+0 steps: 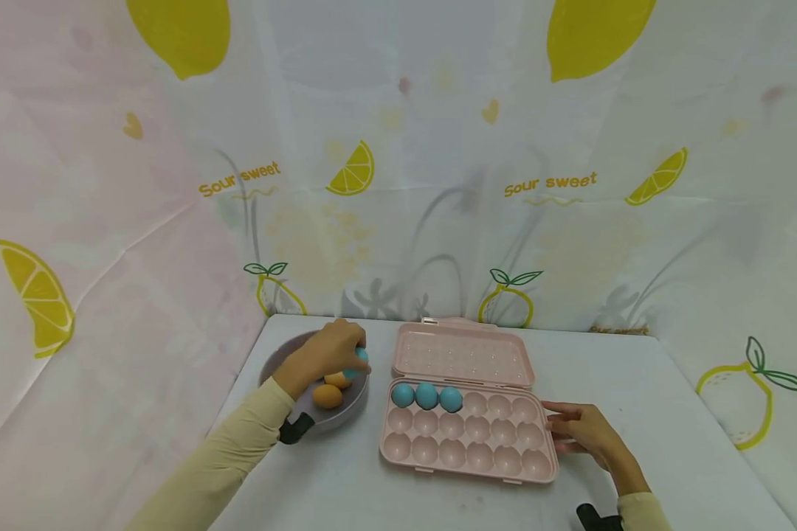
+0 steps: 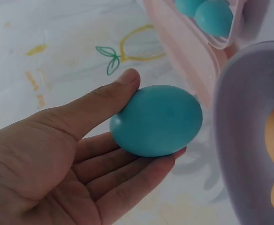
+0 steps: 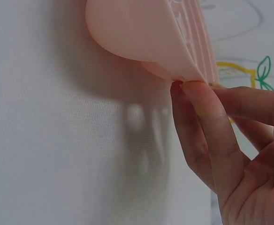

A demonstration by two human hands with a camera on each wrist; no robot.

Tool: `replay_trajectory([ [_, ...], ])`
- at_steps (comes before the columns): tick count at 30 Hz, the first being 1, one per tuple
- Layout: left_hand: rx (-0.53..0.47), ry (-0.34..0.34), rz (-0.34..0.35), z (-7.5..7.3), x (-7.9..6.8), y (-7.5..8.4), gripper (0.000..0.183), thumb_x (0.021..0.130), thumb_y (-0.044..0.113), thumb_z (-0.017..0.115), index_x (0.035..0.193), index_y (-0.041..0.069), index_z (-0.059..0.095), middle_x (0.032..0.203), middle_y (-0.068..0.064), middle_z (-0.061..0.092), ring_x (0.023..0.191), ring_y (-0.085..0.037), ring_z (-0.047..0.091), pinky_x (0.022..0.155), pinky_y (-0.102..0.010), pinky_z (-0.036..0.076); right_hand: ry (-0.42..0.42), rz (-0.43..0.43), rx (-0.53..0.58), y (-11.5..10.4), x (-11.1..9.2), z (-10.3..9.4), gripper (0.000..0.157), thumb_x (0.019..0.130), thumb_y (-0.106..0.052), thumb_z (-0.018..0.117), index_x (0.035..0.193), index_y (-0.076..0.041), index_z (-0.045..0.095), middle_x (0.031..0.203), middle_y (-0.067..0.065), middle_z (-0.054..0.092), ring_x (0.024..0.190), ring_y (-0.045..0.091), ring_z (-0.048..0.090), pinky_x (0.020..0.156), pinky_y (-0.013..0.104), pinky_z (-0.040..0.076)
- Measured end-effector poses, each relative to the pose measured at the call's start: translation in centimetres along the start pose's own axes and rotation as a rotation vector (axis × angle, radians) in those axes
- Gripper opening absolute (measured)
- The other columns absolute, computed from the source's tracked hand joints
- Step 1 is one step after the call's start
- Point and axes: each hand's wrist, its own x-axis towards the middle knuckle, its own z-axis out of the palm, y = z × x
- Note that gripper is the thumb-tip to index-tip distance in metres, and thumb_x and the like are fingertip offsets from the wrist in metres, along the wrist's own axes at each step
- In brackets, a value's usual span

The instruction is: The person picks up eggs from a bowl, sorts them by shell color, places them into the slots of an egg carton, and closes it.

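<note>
My left hand (image 1: 328, 348) grips a blue egg (image 2: 158, 121) between thumb and fingers, above the near right part of a grey-purple bowl (image 1: 347, 417). Orange-brown eggs (image 1: 327, 396) lie in that bowl, partly hidden by the hand. To the right, a pink egg box (image 1: 465, 473) lies with its lid (image 1: 461, 354) folded back. Three blue eggs (image 1: 426, 396) fill the left half of its far row; the other cups hold nothing. At the box's right end, my right hand (image 1: 587, 433) pinches the rim with its fingertips, as the right wrist view shows.
A white-covered table (image 1: 644, 413) carries the bowl and the box. Behind and beside it hangs a cloth (image 1: 425, 147) printed with lemons. Black straps (image 1: 297, 428) sit at both wrists.
</note>
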Motion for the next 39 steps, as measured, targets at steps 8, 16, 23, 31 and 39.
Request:
replay_trajectory([
  [8,-0.009,0.100,0.142,0.6,1.1,0.6,0.027,0.073,0.027,0.086,0.087,0.007,0.073,0.079,0.004,0.067,0.066,-0.008,0.054,0.064,-0.025,0.046,0.001,0.002,-0.001,-0.3,-0.2,0.1,0.052,0.089,-0.006,0.066,0.136,0.007,0.050,0.108,0.019,0.069,0.091,0.026,0.069,0.070,0.038,0.058],
  [16,-0.078,0.136,0.197,1.6,2.4,1.7,0.028,0.077,0.023,0.084,0.096,0.005,0.073,0.082,0.002,0.068,0.063,-0.006,0.051,0.060,-0.023,0.044,0.043,0.025,-0.009,-0.9,-0.1,0.2,0.049,0.089,-0.002,0.064,0.136,0.006,0.052,0.107,0.019,0.069,0.091,0.026,0.069,0.069,0.039,0.058],
  [23,-0.128,0.150,0.221,3.3,3.8,2.2,0.029,0.079,0.023,0.082,0.101,0.007,0.072,0.091,0.000,0.069,0.068,-0.009,0.053,0.061,-0.023,0.044,0.043,0.017,-0.009,-0.8,0.0,0.1,0.050,0.089,-0.003,0.064,0.136,0.007,0.051,0.108,0.019,0.069,0.091,0.026,0.069,0.069,0.039,0.058],
  [31,-0.180,0.134,0.198,5.7,4.9,2.7,0.032,0.079,0.020,0.082,0.105,0.005,0.072,0.096,-0.003,0.071,0.080,-0.013,0.062,0.070,-0.026,0.050,0.045,0.025,0.004,-0.8,-0.3,0.2,0.049,0.088,-0.002,0.064,0.135,0.006,0.052,0.105,0.017,0.070,0.090,0.026,0.069,0.070,0.039,0.058],
  [39,-0.178,0.109,0.191,6.7,5.7,4.0,0.036,0.078,0.022,0.083,0.107,0.006,0.071,0.100,-0.004,0.071,0.088,-0.015,0.065,0.074,-0.025,0.051,0.025,0.029,0.002,-0.4,-0.1,0.2,0.050,0.089,-0.003,0.065,0.136,0.006,0.051,0.105,0.017,0.070,0.090,0.025,0.069,0.070,0.039,0.058],
])
